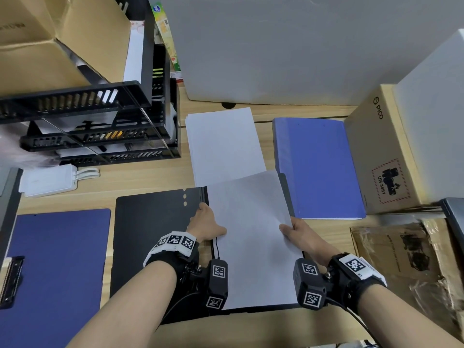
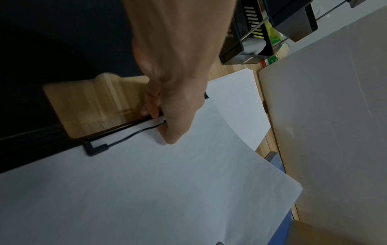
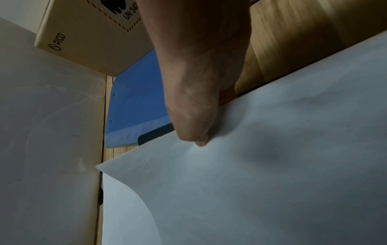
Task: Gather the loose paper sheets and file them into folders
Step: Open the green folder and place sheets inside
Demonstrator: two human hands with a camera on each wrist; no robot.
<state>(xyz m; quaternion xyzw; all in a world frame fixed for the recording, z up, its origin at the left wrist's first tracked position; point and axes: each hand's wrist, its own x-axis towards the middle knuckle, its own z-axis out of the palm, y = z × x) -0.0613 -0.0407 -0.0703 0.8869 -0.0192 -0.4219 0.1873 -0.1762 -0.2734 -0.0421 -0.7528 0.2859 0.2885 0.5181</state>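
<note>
While left hand pinches one sheet edge, right hand pinches the other.

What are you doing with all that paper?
A person is filing paper. Both hands hold one white sheet over an open black folder on the wooden desk: the left hand pinches its left edge, the right hand its right edge. The sheet's far end curls up. A stack of loose sheets waits behind, beside a closed blue folder.
</note>
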